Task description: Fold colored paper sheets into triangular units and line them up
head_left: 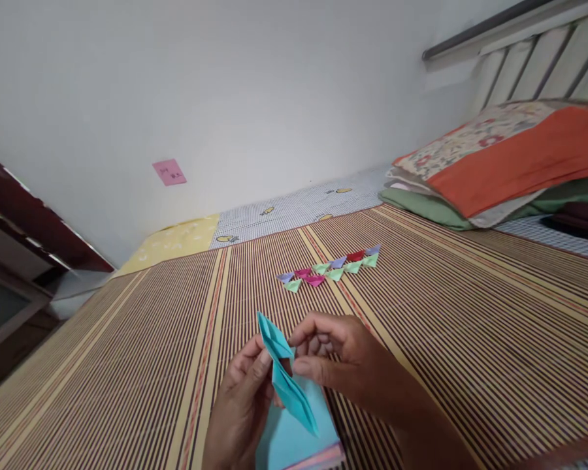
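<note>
A folded turquoise paper (294,397), with creased flaps and a gap near its middle, is held up in front of me. My left hand (245,391) pinches its left side between thumb and fingers. On the other side, my right hand (340,356) has its thumb and forefinger curved at the paper's right edge, close to the gap; whether they grip it is hard to make out. Below both hands lies a stack of coloured paper sheets (301,444) with light blue on top and pink at its edge.
Beyond my hands, two rows of small folded paper pieces (334,275) in green, purple, pink and red lie on the striped mat (142,365). Folded bedding and an orange floral pillow (514,156) are piled at the right. A pink note (169,172) sticks to the white wall.
</note>
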The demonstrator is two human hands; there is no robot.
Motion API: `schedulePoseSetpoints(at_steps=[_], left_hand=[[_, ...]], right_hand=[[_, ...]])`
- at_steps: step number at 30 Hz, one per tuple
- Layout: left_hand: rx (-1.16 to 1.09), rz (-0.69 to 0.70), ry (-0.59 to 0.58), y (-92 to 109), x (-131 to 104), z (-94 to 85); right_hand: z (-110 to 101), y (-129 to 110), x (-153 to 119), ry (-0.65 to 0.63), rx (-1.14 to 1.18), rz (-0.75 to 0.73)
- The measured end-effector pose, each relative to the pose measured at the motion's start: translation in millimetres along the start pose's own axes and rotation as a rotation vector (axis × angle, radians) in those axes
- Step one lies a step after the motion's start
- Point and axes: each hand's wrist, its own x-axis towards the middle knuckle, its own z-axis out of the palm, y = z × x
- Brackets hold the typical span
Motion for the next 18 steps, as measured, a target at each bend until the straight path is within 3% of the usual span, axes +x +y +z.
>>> schedulePoseSetpoints(at_steps=[12, 18], left_hand=[[-0.056, -0.032, -0.011, -0.7, -0.4, -0.5], [0.040, 0.024, 0.013, -0.4, 0.7, -0.5]], right_hand=[[-0.2, 4.1, 2.4, -0.041, 0.027, 0.015], [3.3, 0.9, 0.5, -0.017, -0.147, -0.050]])
